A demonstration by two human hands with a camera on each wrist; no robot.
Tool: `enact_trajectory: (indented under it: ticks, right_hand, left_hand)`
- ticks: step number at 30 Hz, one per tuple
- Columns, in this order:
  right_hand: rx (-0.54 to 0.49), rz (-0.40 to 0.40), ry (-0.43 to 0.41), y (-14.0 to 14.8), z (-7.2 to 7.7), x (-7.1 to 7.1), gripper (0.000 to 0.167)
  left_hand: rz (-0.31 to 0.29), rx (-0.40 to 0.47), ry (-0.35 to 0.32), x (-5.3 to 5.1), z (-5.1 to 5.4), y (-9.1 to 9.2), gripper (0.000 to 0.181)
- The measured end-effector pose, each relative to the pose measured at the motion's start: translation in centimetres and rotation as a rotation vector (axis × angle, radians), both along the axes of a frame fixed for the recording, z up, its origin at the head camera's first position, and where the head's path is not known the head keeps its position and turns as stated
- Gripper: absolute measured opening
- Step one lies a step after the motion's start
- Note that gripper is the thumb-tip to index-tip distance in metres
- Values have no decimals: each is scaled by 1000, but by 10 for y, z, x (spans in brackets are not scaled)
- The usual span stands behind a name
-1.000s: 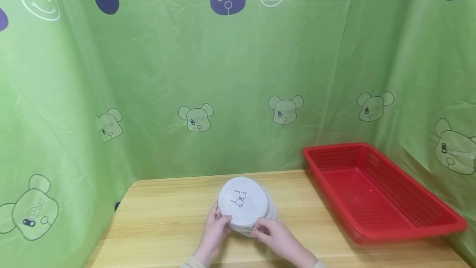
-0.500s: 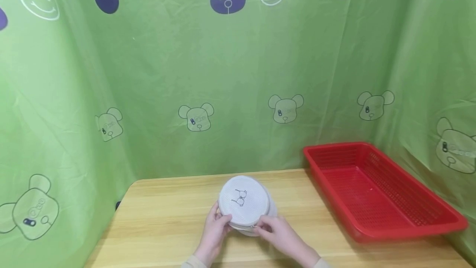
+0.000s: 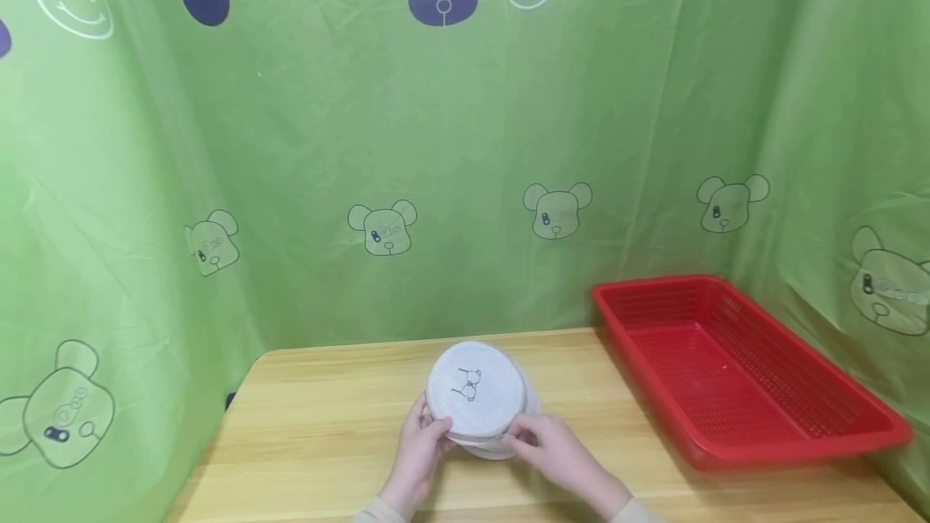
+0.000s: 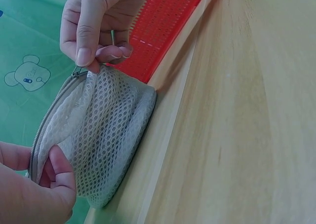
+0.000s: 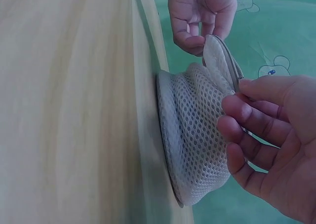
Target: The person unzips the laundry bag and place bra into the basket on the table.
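Note:
A round white mesh laundry bag [image 3: 475,390] with a small bow-like line drawing on its top stands on the table. My left hand [image 3: 421,446] grips its rim from the left, thumb over the edge. At the front right of the rim, my right hand [image 3: 552,446] pinches the zipper pull between thumb and finger. In the left wrist view the zipper [image 4: 47,118] runs along the rim, and an opening shows beneath it between the two hands. The mesh side [image 5: 197,115] bulges and creases in the right wrist view. What the bag may contain is hidden.
A red perforated plastic basket [image 3: 726,394] sits at the right of the wooden table [image 3: 312,426]. Green curtains [image 3: 465,127] printed with bear heads hang behind and at both sides.
My right hand has slid a little to the right and away along the rim with the zipper pull. The left hand keeps its grip, and the bag stays almost in place.

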State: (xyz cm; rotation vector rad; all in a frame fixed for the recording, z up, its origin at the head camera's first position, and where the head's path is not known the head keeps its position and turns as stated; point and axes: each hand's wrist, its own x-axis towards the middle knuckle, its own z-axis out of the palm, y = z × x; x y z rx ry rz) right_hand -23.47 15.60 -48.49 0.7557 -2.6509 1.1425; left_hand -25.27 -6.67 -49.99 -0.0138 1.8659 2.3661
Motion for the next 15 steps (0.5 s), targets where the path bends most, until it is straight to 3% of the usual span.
enact_trajectory:
  ticks: [15]
  right_hand:
    - [4,-6,-38,7,5,-2,12]
  left_hand:
    - [-3,12,-6,0,1,0,78]
